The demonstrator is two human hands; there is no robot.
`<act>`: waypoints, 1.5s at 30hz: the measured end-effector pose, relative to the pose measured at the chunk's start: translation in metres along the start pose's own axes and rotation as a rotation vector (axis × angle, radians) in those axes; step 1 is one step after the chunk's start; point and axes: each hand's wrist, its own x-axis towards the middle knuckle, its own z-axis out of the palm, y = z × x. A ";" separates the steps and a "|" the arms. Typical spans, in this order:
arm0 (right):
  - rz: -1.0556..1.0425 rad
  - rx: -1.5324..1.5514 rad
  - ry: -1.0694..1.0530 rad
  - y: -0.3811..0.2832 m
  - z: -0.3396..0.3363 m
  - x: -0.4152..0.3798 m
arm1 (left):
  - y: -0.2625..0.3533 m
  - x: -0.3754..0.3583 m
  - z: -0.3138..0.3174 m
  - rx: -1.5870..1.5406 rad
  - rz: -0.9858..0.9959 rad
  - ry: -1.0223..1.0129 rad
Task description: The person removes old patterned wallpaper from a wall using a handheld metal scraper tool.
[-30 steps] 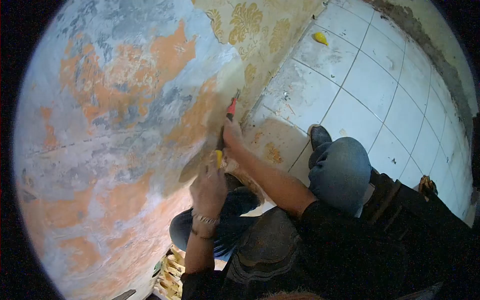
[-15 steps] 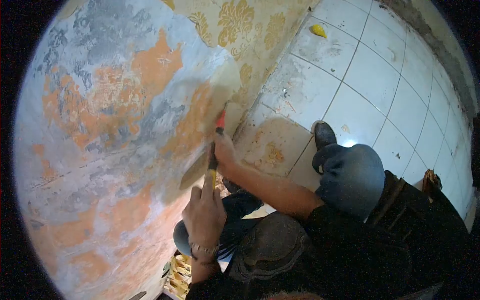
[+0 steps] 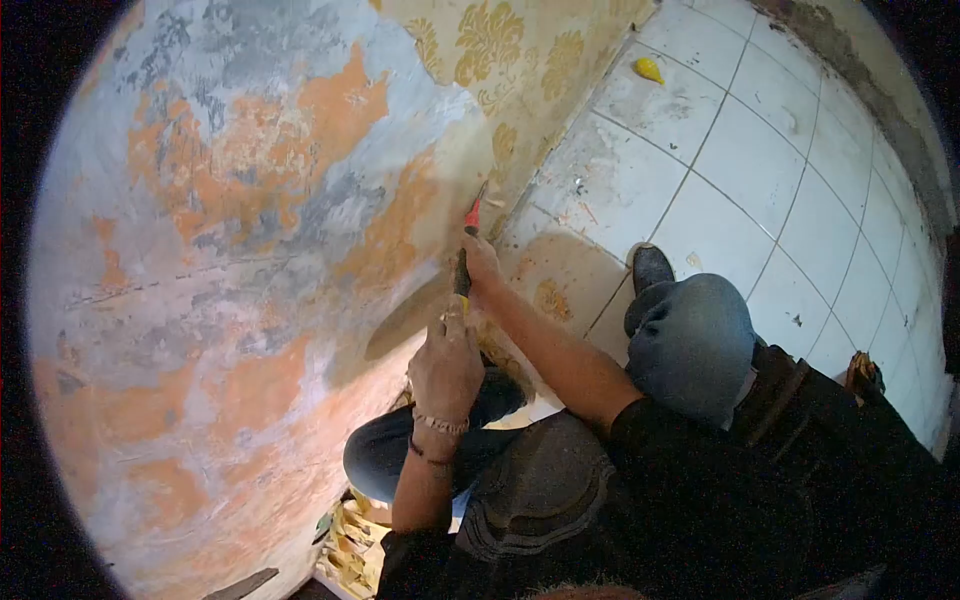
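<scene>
A long-handled tool with a red head (image 3: 473, 213) reaches the wall (image 3: 230, 320) beside the patterned wallpaper (image 3: 510, 50). Its thin tip lies against or very near the pale surface by the wallpaper's lower edge. My right hand (image 3: 482, 268) is closed round the dark upper handle, just below the red part. Lower down, my left hand (image 3: 446, 368), with bracelets at the wrist, is wrapped round the yellow end of the same handle. Some of the left fingers are hidden behind the hand.
White floor tiles (image 3: 735, 215) meet the wall at the right, with dust and scraps near the corner. A yellow object (image 3: 648, 70) lies farther off. My bent knee (image 3: 695, 345) and dark shoe (image 3: 652, 270) are at the right. Peeled strips (image 3: 352, 545) lie low at the left.
Both hands and the tool have shifted right in view, with the tip higher. My left hand has come up closer to my right hand, and its fingers have closed further round the handle.
</scene>
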 end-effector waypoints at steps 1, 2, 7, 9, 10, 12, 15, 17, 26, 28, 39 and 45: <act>0.034 -0.015 0.032 -0.009 0.001 -0.007 | 0.003 -0.005 -0.006 -0.001 0.011 0.006; -0.025 -0.028 -0.030 -0.004 0.003 -0.014 | 0.005 -0.016 -0.016 -0.025 -0.039 -0.026; -0.124 -0.203 0.007 0.021 0.000 0.010 | 0.004 -0.012 -0.024 -0.081 -0.105 -0.104; 0.039 -0.045 0.064 -0.013 -0.006 0.001 | 0.006 0.004 0.016 0.049 -0.025 -0.083; 0.042 -0.053 0.023 -0.013 -0.010 0.006 | 0.004 0.002 0.016 0.015 0.034 -0.014; 0.051 -0.045 0.056 0.003 -0.007 -0.008 | 0.002 -0.013 -0.002 -0.020 0.007 -0.042; -0.254 -0.222 0.050 0.076 -0.061 0.043 | 0.002 0.001 -0.023 -0.091 -0.050 -0.077; -0.534 -0.410 0.024 0.056 -0.074 0.058 | 0.001 0.005 -0.011 -0.132 -0.095 -0.118; 0.087 -0.158 0.150 0.004 -0.013 0.027 | -0.005 0.026 0.010 -0.029 -0.161 -0.214; -0.101 -0.191 0.093 0.001 -0.014 0.032 | -0.015 0.025 0.029 -0.040 -0.081 -0.086; 0.025 -0.028 0.013 0.010 -0.070 0.068 | 0.001 0.041 0.074 -0.001 -0.065 -0.272; 0.012 -0.189 0.084 0.042 -0.055 0.057 | -0.012 0.017 0.036 -0.139 -0.116 -0.218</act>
